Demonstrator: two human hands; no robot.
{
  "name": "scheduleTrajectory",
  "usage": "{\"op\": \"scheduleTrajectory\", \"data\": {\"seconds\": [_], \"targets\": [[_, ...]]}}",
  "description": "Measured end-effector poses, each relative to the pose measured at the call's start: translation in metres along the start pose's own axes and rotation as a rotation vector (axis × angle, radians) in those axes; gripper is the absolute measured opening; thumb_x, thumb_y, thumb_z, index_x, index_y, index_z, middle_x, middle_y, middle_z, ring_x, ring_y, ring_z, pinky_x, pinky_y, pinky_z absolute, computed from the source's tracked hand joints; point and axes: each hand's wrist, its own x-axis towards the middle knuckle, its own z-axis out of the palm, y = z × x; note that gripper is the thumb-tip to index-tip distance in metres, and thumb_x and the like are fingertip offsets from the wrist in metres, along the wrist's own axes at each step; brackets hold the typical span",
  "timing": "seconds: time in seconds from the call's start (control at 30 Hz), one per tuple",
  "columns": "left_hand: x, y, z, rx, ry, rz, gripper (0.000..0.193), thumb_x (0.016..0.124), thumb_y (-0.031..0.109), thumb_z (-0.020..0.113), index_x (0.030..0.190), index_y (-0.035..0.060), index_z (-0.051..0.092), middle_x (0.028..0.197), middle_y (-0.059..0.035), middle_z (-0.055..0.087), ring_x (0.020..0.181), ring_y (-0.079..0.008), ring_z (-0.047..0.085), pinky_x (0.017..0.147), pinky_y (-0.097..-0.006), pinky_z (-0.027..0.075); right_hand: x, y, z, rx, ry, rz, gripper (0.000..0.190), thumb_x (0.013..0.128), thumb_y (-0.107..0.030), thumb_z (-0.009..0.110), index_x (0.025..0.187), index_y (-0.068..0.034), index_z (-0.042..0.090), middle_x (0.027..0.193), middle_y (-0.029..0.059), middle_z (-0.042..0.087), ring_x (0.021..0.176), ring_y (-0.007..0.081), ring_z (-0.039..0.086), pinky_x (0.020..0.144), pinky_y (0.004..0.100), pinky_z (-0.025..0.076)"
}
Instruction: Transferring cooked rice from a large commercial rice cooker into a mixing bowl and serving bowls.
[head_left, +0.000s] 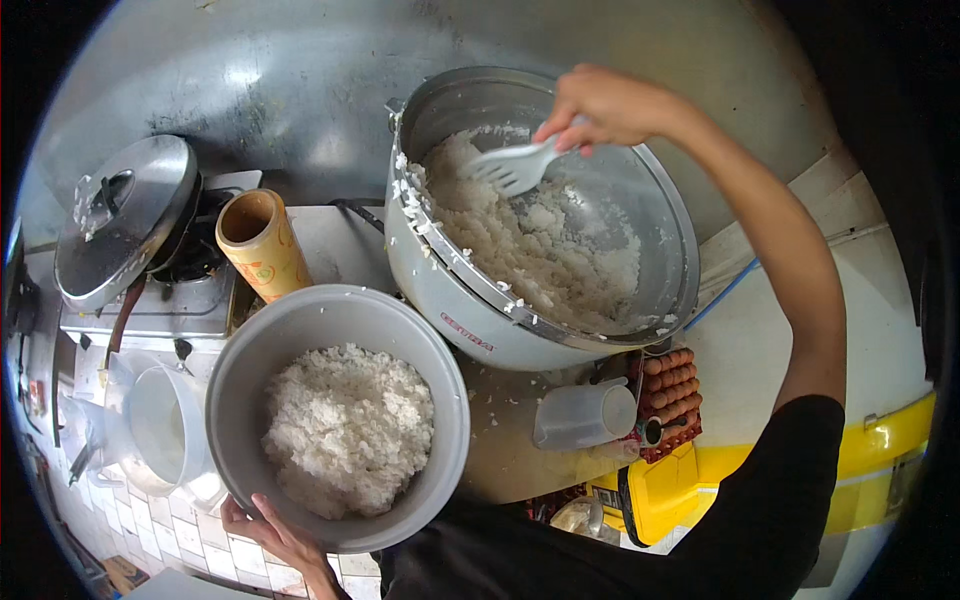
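Observation:
My right hand (600, 109) grips the handle of a pale slotted rice paddle (517, 166). The paddle's head touches cooked rice (525, 262) inside a large metal rice cooker (457, 307). Loose rice clings to the cooker's near left rim. With my left hand (274, 534) I hold the lower edge of a grey inner pot (225, 405), thumb over the rim and the other fingers partly hidden beneath it. A mound of white rice (352, 427) fills the bottom of this pot, which sits close against the cooker's front left side.
A gas stove (150, 319) at left carries a pan under a metal lid (142, 210). Beside it stands a cardboard roll tube (264, 244). Plastic jugs (161, 420) are at lower left. A measuring jug (585, 414), trays of eggs (671, 390) and a yellow container (664, 495) lie right.

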Motion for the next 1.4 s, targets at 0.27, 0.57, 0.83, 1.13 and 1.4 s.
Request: {"op": "scheduleTrajectory", "data": {"seconds": [0.27, 0.57, 0.83, 1.13, 1.4], "targets": [[0.0, -0.003, -0.002, 0.026, 0.043, -0.102, 0.053, 0.1, 0.04, 0.042, 0.127, -0.0027, 0.028, 0.125, -0.0202, 0.038, 0.112, -0.0263, 0.041, 0.099, -0.0386, 0.032, 0.041, -0.016, 0.088, 0.019, 0.131, 0.225, 0.02, 0.087, -0.021, 0.065, 0.093, -0.003, 0.072, 0.092, 0.0123, 0.07, 0.079, 0.0252, 0.064, 0.07, 0.0413, 0.049], [0.004, -0.011, 0.002, -0.122, 0.06, -0.209, 0.05, 0.101, 0.036, 0.041, 0.127, -0.0066, 0.033, 0.121, -0.0178, 0.04, 0.111, -0.0243, 0.042, 0.099, -0.0363, 0.034, 0.054, -0.021, 0.13, 0.132, 0.3, 0.46, 0.018, 0.088, -0.016, 0.064, 0.095, -0.002, 0.071, 0.089, 0.0161, 0.07, 0.077, 0.031, 0.066, 0.073, 0.0424, 0.051], [0.004, -0.004, -0.003, 0.078, -0.038, -0.081, 0.059, 0.1, 0.046, 0.04, 0.128, -0.006, 0.036, 0.12, -0.0198, 0.044, 0.112, -0.027, 0.045, 0.1, -0.0377, 0.034, 0.053, -0.012, 0.118, -0.349, 0.101, 0.102, 0.034, 0.085, -0.003, 0.056, 0.118, -0.005, 0.062, 0.078, 0.0167, 0.068, 0.073, 0.0321, 0.067, 0.07, 0.0425, 0.054], [0.003, -0.001, -0.005, 0.225, -0.029, -0.052, 0.059, 0.1, 0.045, 0.039, 0.128, -0.0069, 0.037, 0.12, -0.0211, 0.045, 0.112, -0.0305, 0.046, 0.098, -0.0399, 0.036, 0.058, -0.012, 0.144, 0.088, 0.107, 0.439, 0.018, 0.088, -0.012, 0.055, 0.094, 0.005, 0.061, 0.103, 0.0278, 0.058, 0.1, 0.0408, 0.057, 0.086, 0.0476, 0.046], [0.002, -0.002, -0.005, 0.199, -0.022, -0.035, 0.054, 0.101, 0.042, 0.04, 0.127, -0.0051, 0.039, 0.119, -0.0192, 0.045, 0.11, -0.0292, 0.046, 0.098, -0.038, 0.035, 0.049, -0.006, 0.164, 0.206, 0.285, 0.523, 0.027, 0.091, -0.02, 0.062, 0.112, -0.005, 0.067, 0.082, 0.0206, 0.067, 0.077, 0.0284, 0.065, 0.071, 0.0388, 0.05]]}}
